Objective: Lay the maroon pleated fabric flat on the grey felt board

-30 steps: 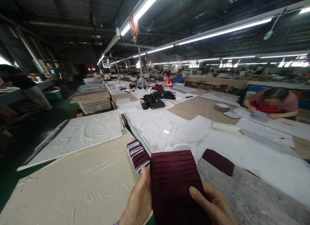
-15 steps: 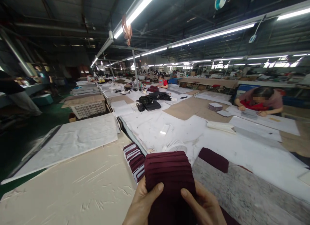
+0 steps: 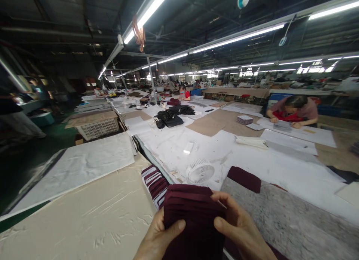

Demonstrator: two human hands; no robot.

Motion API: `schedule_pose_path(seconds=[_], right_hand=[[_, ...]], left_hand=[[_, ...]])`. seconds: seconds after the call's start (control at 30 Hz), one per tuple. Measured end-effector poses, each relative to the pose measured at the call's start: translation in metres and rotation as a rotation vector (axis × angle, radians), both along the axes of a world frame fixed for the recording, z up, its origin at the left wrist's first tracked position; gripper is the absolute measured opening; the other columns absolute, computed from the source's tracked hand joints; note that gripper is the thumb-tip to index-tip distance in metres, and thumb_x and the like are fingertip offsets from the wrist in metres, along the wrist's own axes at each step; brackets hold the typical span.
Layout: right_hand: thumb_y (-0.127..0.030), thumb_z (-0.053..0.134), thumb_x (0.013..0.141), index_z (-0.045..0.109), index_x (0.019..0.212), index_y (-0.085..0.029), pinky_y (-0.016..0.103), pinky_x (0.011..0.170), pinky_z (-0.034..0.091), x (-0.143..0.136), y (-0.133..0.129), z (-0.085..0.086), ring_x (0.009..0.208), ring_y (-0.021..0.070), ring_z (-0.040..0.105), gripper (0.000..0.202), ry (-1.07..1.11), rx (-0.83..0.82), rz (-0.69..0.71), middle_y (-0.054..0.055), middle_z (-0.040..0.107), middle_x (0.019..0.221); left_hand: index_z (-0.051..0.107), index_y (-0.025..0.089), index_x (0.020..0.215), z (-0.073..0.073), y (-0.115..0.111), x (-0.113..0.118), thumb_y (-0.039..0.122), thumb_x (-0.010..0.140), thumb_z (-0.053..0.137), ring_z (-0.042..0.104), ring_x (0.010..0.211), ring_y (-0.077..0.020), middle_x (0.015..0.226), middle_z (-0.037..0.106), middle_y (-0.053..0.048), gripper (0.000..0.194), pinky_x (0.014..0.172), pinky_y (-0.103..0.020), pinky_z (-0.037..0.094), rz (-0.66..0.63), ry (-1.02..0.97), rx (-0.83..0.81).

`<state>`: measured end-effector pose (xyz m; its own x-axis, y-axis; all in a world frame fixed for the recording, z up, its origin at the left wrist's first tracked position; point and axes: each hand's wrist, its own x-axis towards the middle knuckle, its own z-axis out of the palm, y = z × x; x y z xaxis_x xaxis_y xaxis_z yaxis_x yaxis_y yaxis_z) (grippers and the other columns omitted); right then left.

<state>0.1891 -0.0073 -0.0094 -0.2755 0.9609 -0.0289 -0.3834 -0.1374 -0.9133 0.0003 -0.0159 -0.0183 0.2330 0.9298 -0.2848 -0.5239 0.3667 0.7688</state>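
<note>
A thick stack of maroon fabric pieces, its layers fanned in steps along the top, is held up in front of me. My left hand grips its left side, the thumb pressed on the front face. At the right side, my right hand has its thumb against the front edge and its fingers at the top right corner. Just beyond the left side lies a row of maroon and white folded pieces. Another maroon piece rests on a grey mottled board to the right.
A small white fan lies on the white-covered table. Dark cloth bundles sit farther back. A cream sheet covers the left surface, with a plastic basket beyond. Across the table, a co-worker leans over papers.
My right hand's fingers have come up from behind the stack to its top right corner. The stack sits slightly lower, showing more of the fan. The view has shifted a little.
</note>
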Motion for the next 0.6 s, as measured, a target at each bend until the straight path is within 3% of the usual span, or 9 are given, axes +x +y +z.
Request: schedule_pose_path(seconds=[0.13,0.27,0.4,0.47,0.6], right_hand=[[-0.038,0.077,0.070,0.057,0.107,-0.027,0.036,0.089,0.047,-0.004,-0.007,0.000,0.110,0.0250,0.058,0.043,0.091,-0.047,0.047,0.006,0.065,0.115],[-0.036,0.077,0.071,0.058,0.114,-0.028,0.038,0.093,0.047,-0.002,-0.008,0.010,0.112,0.0254,0.058,0.047,0.060,-0.040,-0.004,0.006,0.064,0.119],[-0.036,0.075,0.072,0.063,0.114,-0.025,0.040,0.094,0.047,-0.005,-0.010,0.012,0.107,0.0271,0.061,0.045,0.035,-0.058,0.073,0.007,0.068,0.111],[-0.038,0.072,0.075,0.067,0.110,-0.024,0.038,0.090,0.049,-0.008,-0.012,0.007,0.101,0.0262,0.063,0.038,-0.029,-0.090,0.071,0.006,0.070,0.106],[-0.042,0.068,0.078,0.069,0.106,-0.023,0.030,0.071,0.053,-0.011,-0.012,-0.004,0.082,0.0222,0.066,0.033,-0.136,-0.162,-0.070,0.005,0.073,0.094]], left_hand=[[0.070,0.019,0.089,0.000,0.001,0.000,0.025,0.067,0.077,0.070,0.069,-0.0190,0.082,0.077,-0.004,0.024,0.063,-0.026,0.053,0.037,0.041,0.018],[0.070,0.019,0.088,0.000,0.000,0.005,0.023,0.065,0.078,0.070,0.069,-0.0184,0.083,0.076,-0.004,0.025,0.062,-0.025,0.052,0.041,0.011,0.032],[0.069,0.019,0.088,0.003,0.000,0.010,0.024,0.066,0.077,0.069,0.068,-0.0183,0.082,0.076,-0.005,0.024,0.062,-0.026,0.052,0.047,-0.016,0.007],[0.069,0.018,0.089,0.005,0.001,0.013,0.025,0.067,0.077,0.070,0.068,-0.0186,0.084,0.076,-0.005,0.024,0.063,-0.026,0.052,0.062,-0.034,-0.005],[0.071,0.020,0.091,0.007,0.004,0.016,0.023,0.068,0.076,0.070,0.080,-0.0205,0.090,0.076,-0.005,0.024,0.075,-0.030,0.052,0.084,-0.091,0.026]])
